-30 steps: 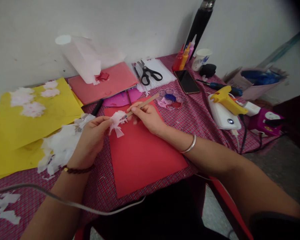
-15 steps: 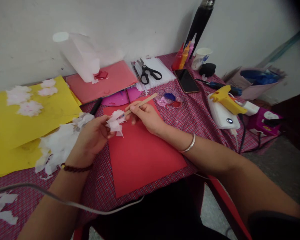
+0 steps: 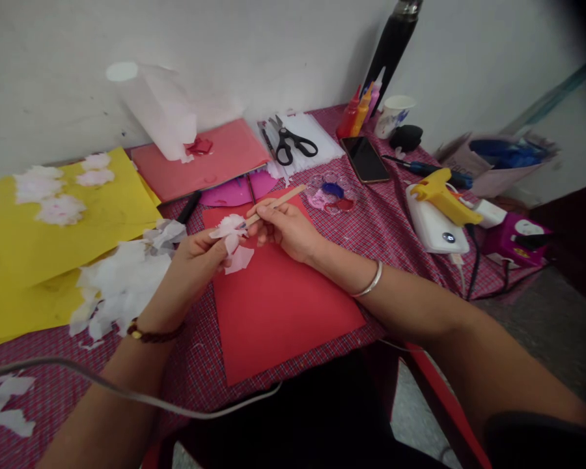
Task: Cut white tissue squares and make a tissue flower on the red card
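Note:
My left hand (image 3: 204,255) pinches a white tissue paper flower (image 3: 228,227), one loose petal of it hanging over the red sheet (image 3: 293,306). Between the fingers of my right hand (image 3: 286,228) is a flat wooden stick (image 3: 289,195), slanting up to the right. Its lower end, with a dark bluish tip, meets or nearly meets the flower. Both hands are above the upper left part of the red sheet. Torn white tissue pieces (image 3: 122,273) lie left of my left hand. A paint palette (image 3: 331,193) with blue, pink and red paint sits beyond my right hand.
Finished-looking tissue flowers (image 3: 61,210) rest on yellow sheets (image 3: 34,254) at left. Scissors (image 3: 293,140), a phone (image 3: 365,159), paint bottles (image 3: 356,117) and a paper cup (image 3: 394,116) stand at the back. A yellow glue gun (image 3: 444,195) lies on a white power bank (image 3: 427,228). A cable (image 3: 127,391) crosses in front.
My left hand has turned over, its back now more upward, and the flower has turned with it. The loose petal has swung to the right. My right hand has barely moved, still holding the stick.

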